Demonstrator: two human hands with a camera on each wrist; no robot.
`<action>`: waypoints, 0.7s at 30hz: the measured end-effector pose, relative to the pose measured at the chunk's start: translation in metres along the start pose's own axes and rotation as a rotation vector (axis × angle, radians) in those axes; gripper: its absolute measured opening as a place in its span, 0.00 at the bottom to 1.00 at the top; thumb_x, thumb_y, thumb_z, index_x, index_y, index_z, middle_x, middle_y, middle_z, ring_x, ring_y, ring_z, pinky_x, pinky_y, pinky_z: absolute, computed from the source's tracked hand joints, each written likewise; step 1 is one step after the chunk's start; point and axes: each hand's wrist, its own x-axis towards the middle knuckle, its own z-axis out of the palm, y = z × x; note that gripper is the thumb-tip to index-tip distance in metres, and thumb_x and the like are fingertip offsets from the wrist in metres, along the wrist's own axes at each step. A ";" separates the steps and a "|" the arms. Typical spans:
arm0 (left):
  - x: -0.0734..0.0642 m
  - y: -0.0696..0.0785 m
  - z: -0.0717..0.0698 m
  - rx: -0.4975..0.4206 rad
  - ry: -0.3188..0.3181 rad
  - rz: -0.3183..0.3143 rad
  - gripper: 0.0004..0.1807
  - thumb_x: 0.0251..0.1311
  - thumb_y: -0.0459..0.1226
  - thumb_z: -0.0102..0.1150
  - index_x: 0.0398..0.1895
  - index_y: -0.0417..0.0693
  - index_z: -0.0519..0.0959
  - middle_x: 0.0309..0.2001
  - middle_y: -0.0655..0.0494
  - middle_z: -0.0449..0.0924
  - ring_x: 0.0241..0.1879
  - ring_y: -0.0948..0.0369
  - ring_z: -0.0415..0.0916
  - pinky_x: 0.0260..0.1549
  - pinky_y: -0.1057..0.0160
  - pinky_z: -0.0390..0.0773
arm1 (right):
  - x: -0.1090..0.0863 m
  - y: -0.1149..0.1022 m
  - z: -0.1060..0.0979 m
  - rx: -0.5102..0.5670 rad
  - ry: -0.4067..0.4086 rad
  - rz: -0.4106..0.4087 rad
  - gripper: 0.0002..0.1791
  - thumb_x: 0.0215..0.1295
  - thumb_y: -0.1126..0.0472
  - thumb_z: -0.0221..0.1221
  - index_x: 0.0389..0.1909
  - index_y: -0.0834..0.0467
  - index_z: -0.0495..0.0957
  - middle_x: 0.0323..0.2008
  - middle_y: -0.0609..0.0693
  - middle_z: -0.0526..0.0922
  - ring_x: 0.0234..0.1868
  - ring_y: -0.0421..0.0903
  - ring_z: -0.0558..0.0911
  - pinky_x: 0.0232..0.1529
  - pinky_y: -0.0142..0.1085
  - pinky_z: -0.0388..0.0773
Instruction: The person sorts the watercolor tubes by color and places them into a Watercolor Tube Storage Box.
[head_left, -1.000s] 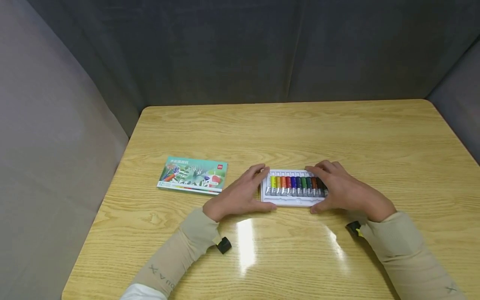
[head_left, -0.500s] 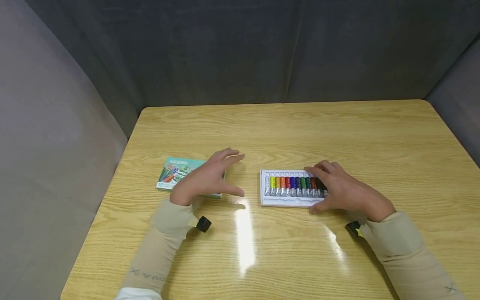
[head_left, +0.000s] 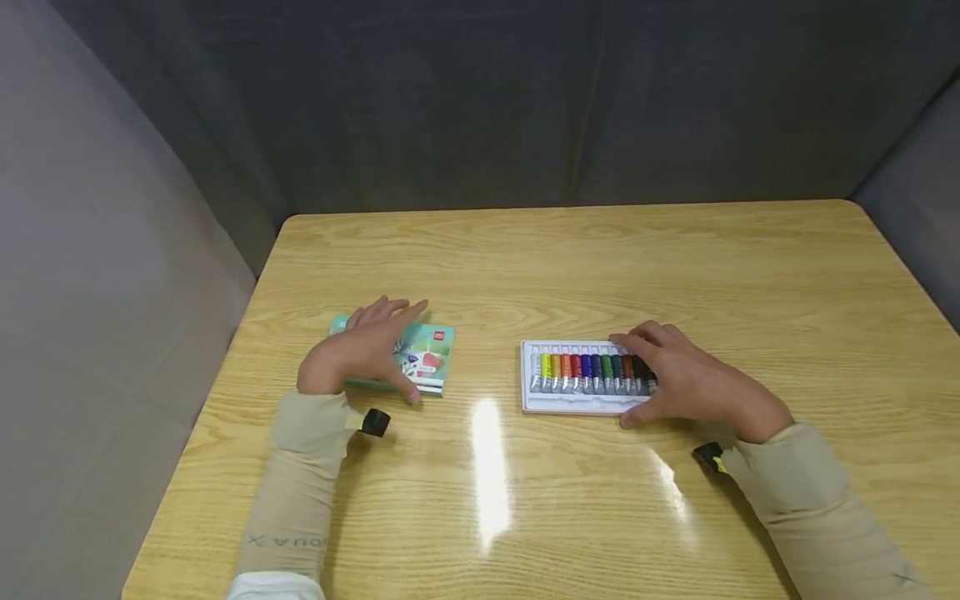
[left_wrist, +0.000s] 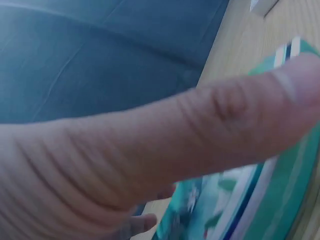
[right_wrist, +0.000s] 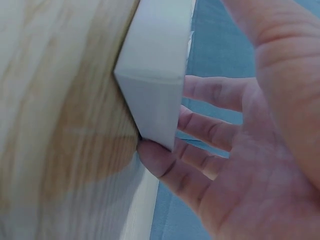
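My left hand (head_left: pixel 363 346) is spread over a flat green paint box (head_left: pixel 429 358) with a printed plant picture, covering its middle and left. The thumb lies past the box's near edge in the head view, and in the left wrist view it crosses in front of the box (left_wrist: pixel 280 195). To the right, a white tray (head_left: pixel 570 405) on the table bears a row of coloured paint tubes (head_left: pixel 576 372). My right hand (head_left: pixel 686 379) holds the tray's right end, thumb at the near edge and fingers at the far edge. Its little finger touches a tray corner (right_wrist: pixel 152 107) in the right wrist view.
The wooden table (head_left: pixel 510 267) runs back to a dark grey curtain (head_left: pixel 450 108). A light grey partition (head_left: pixel 112 317) stands on the left and another (head_left: pixel 915 200) on the right. Both forearms wear beige sleeves (head_left: pixel 292 492) with small black cameras (head_left: pixel 376 422) at the wrists.
My left hand has let go of the tray's left end and moved left until it is over the green paint box. The right hand and the tray have stayed in place.
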 end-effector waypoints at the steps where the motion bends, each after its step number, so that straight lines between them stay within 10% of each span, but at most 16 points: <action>1: -0.001 -0.003 0.000 -0.001 0.002 -0.004 0.75 0.34 0.56 0.88 0.85 0.58 0.48 0.84 0.43 0.45 0.83 0.38 0.38 0.78 0.30 0.43 | 0.000 0.000 0.000 -0.001 0.001 -0.004 0.65 0.40 0.29 0.78 0.78 0.54 0.63 0.69 0.60 0.68 0.67 0.60 0.68 0.65 0.62 0.74; 9: -0.004 -0.017 -0.001 -0.036 0.005 0.013 0.65 0.38 0.54 0.86 0.81 0.52 0.59 0.75 0.47 0.59 0.70 0.46 0.59 0.67 0.41 0.70 | 0.003 -0.002 -0.001 -0.016 0.008 -0.025 0.65 0.41 0.29 0.78 0.77 0.56 0.64 0.67 0.61 0.69 0.66 0.60 0.69 0.63 0.61 0.75; 21: 0.019 0.001 0.018 0.008 0.080 0.134 0.62 0.40 0.61 0.81 0.79 0.49 0.63 0.70 0.49 0.66 0.67 0.49 0.60 0.64 0.46 0.74 | 0.002 -0.002 0.002 -0.037 0.020 -0.007 0.66 0.40 0.26 0.76 0.77 0.57 0.65 0.63 0.60 0.70 0.60 0.56 0.69 0.58 0.56 0.77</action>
